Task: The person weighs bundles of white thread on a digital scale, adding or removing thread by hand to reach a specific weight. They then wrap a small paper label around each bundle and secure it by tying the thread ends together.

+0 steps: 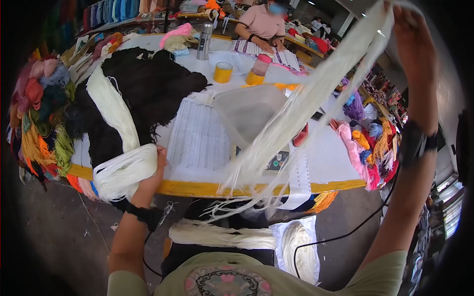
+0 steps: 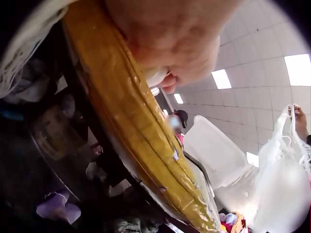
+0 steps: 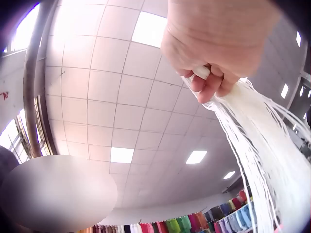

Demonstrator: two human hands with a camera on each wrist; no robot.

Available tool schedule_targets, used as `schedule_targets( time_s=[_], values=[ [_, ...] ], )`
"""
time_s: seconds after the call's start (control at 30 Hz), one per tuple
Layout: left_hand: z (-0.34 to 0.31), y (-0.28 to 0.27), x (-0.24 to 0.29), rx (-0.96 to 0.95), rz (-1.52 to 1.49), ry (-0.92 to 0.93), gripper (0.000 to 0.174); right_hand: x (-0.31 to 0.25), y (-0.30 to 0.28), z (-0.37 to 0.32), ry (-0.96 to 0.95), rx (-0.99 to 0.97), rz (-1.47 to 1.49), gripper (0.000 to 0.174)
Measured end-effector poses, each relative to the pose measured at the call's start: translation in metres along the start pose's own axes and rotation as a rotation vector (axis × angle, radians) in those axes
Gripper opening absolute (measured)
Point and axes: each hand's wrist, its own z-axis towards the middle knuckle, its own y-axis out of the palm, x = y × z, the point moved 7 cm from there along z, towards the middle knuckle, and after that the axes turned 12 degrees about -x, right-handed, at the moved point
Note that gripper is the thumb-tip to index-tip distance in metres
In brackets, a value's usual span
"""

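White yarn hank (image 1: 316, 93): your right hand (image 1: 412, 29) clenches its top end overhead, so the loose strands hang free and slant down past the plastic tub (image 1: 247, 111) to the table's (image 1: 326, 153) near edge. Your left hand (image 1: 150, 180) rests against a coiled white skein (image 1: 123, 170) at that edge, seemingly steadying it. I cannot tell whether its fingers grip the skein.

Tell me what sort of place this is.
Most likely a yarn workshop or wool store. Coloured yarn bundles heap along the table, the right hand holds up a white hank, the left hand grips a white skein, and yarn shelves line the wall.
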Motion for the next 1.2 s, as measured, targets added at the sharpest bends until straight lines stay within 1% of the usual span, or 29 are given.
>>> schedule_targets(
  time_s=[0.03,0.07,0.1,0.13,0.17,0.23,0.3,0.33,0.37,0.4,0.43,0.47,0.5,0.53,0.57,0.63,0.67,0.7,0.73,0.8,0.83,0.9,0.93,0.97,1.03,1.1,1.2],
  values=[
    [0.001,0.000,0.004,-0.003,-0.004,0.007,0.010,0.000,0.011,0.019,-0.037,0.016,-0.118,0.028],
    [-0.002,-0.002,0.006,-0.027,-0.051,-0.044,0.009,0.018,-0.013,0.034,0.079,0.196,0.610,0.018],
    [-0.003,-0.002,0.006,-0.052,-0.095,-0.093,0.008,0.032,-0.025,0.048,0.203,0.370,1.339,0.011],
    [-0.002,-0.001,0.006,-0.057,-0.092,-0.086,0.008,0.034,-0.024,0.061,0.337,0.544,2.065,0.015],
    [-0.001,-0.001,0.005,-0.062,-0.049,-0.076,0.008,0.022,-0.011,0.071,0.476,0.721,2.789,0.024],
    [0.000,0.000,0.005,-0.072,-0.009,-0.061,0.007,-0.006,-0.008,0.076,0.438,0.692,2.889,0.023],
    [-0.002,0.000,0.005,-0.050,-0.066,-0.060,0.006,-0.065,-0.029,0.071,0.396,0.510,3.005,0.023],
    [-0.002,0.000,0.006,-0.046,-0.077,-0.062,0.006,-0.099,-0.052,0.057,0.316,0.166,2.901,0.022],
    [-0.002,0.000,0.008,-0.055,-0.052,-0.055,0.006,-0.133,-0.076,0.041,0.187,-0.151,2.721,0.023],
    [-0.002,0.000,0.009,-0.066,-0.024,-0.047,0.005,-0.166,-0.102,0.023,0.023,-0.397,2.515,0.026],
    [-0.002,0.000,0.009,-0.062,-0.030,-0.048,0.005,-0.210,-0.121,-0.003,-0.115,-0.695,2.310,0.023],
    [-0.002,-0.001,0.009,-0.061,-0.019,-0.040,0.005,-0.226,-0.147,-0.026,-0.144,-0.739,2.178,0.018],
    [-0.001,-0.001,0.008,-0.062,-0.009,-0.031,0.005,-0.242,-0.173,-0.050,-0.176,-0.779,2.046,0.019],
    [-0.002,-0.001,0.007,-0.060,-0.014,-0.032,0.005,-0.248,-0.192,-0.075,-0.229,-0.488,2.017,0.021],
    [-0.002,0.000,0.005,-0.052,-0.032,-0.034,0.004,-0.245,-0.207,-0.094,-0.201,-0.441,2.051,0.019],
    [-0.002,0.001,0.003,-0.040,-0.058,-0.038,0.004,-0.242,-0.224,-0.123,-0.207,-0.446,2.016,0.017],
    [-0.002,0.001,0.004,-0.043,-0.058,-0.036,0.003,-0.233,-0.231,-0.132,-0.115,-0.390,2.037,0.018],
    [-0.002,0.001,0.004,-0.048,-0.056,-0.032,0.003,-0.224,-0.235,-0.140,-0.018,-0.334,2.055,0.023],
    [-0.002,0.003,0.004,-0.055,-0.055,-0.032,0.003,-0.220,-0.239,-0.147,-0.014,-0.341,2.056,0.023],
    [-0.003,0.003,0.004,-0.041,-0.096,-0.011,0.002,-0.217,-0.239,-0.160,0.073,-0.468,2.085,0.040],
    [-0.003,0.003,0.003,-0.047,-0.095,-0.012,0.002,-0.216,-0.239,-0.165,0.076,-0.475,2.086,0.040],
    [-0.002,0.003,0.005,-0.046,-0.079,0.007,0.002,-0.212,-0.236,-0.172,0.147,-0.463,2.068,0.044],
    [-0.003,0.003,0.005,-0.044,-0.079,0.004,0.002,-0.210,-0.235,-0.173,0.164,-0.479,2.066,0.040],
    [-0.003,0.002,0.008,-0.040,-0.063,0.007,0.002,-0.211,-0.236,-0.174,0.157,-0.477,2.069,0.040],
    [-0.004,0.001,0.009,-0.031,-0.046,0.005,0.002,-0.214,-0.233,-0.176,0.222,-0.490,2.146,0.038],
    [-0.004,0.001,0.007,-0.018,-0.049,0.013,0.005,-0.217,-0.234,-0.175,0.217,-0.495,2.148,0.037],
    [-0.005,0.001,0.010,-0.009,-0.034,0.048,0.006,-0.218,-0.235,-0.172,0.209,-0.490,2.123,0.036]
  ],
)
